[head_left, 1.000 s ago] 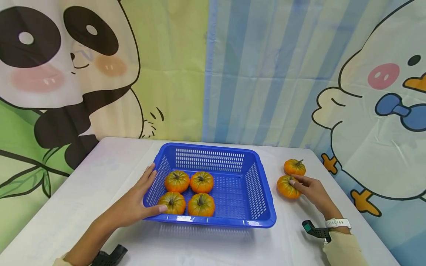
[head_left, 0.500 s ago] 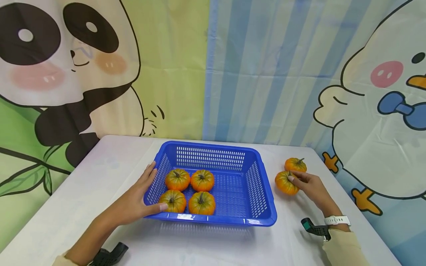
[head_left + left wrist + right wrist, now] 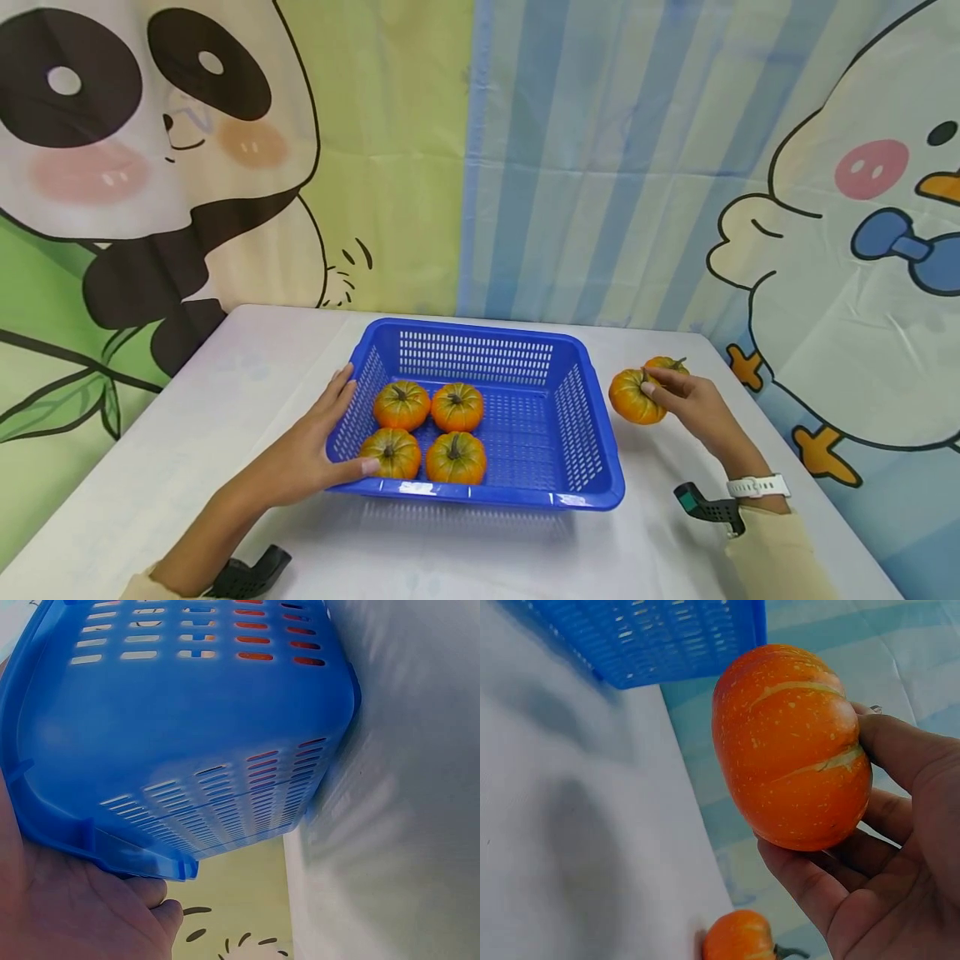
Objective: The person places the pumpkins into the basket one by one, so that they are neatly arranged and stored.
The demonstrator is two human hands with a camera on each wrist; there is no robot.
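Observation:
A blue plastic basket (image 3: 517,498) stands on the white table with several small orange pumpkins (image 3: 454,458) in its left half. My left hand (image 3: 296,458) holds the basket's near left corner, thumb over the front rim and fingers along the left side. In the left wrist view the basket's outer wall (image 3: 180,712) fills much of the picture. Right of the basket, my right hand (image 3: 701,412) holds a pumpkin (image 3: 632,397) between thumb and fingers. The right wrist view shows this pumpkin (image 3: 791,750) raised off the table. Another pumpkin (image 3: 667,363) lies behind it, partly hidden.
The white table (image 3: 420,550) ends at a patterned cloth backdrop (image 3: 555,167). A white band (image 3: 757,487) and a black wrist device (image 3: 708,507) sit on the right wrist. Another black device (image 3: 251,573) is on the left wrist.
My right hand has lifted the nearer pumpkin off the table and moved it slightly left and away from me. It now partly covers the other pumpkin. My left hand stays on the basket.

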